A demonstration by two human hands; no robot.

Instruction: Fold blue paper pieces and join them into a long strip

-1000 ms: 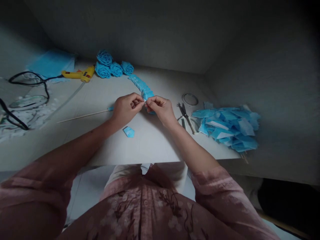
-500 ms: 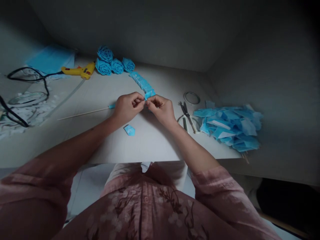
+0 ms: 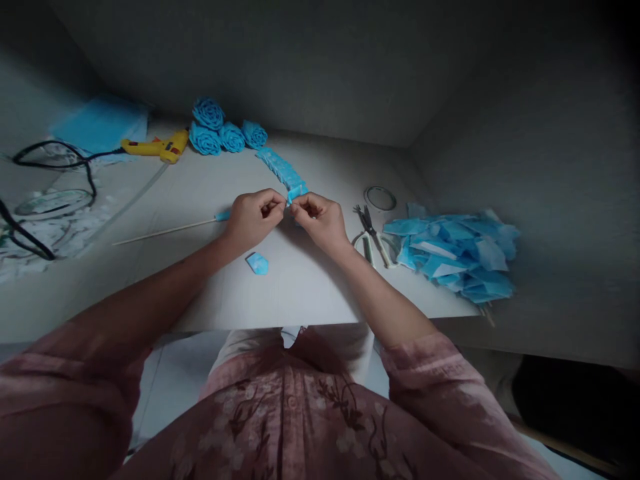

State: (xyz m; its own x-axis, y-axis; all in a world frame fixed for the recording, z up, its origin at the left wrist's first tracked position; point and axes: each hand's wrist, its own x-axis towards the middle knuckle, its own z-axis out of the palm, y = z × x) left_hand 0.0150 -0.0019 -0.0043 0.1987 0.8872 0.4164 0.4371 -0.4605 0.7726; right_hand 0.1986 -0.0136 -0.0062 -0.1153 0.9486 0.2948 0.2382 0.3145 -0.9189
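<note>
My left hand and my right hand meet over the table, fingertips pinched together. Between them is a small blue fabric piece, at the near end of a row of overlapping blue petals. A thin stick with a blue tip lies left of my left hand, its blue end partly behind that hand. One folded blue petal rests on the table in front of my left wrist. What exactly each fingertip grips is partly hidden.
Several blue fabric roses sit at the back beside a yellow glue gun. Scissors, a tape ring and a heap of blue fabric pieces lie right. A black cable and white scraps lie left.
The view has shifted slightly. Both hands stay pinched at the near end of the petal row, with the left fingertips a little farther from the right ones.
</note>
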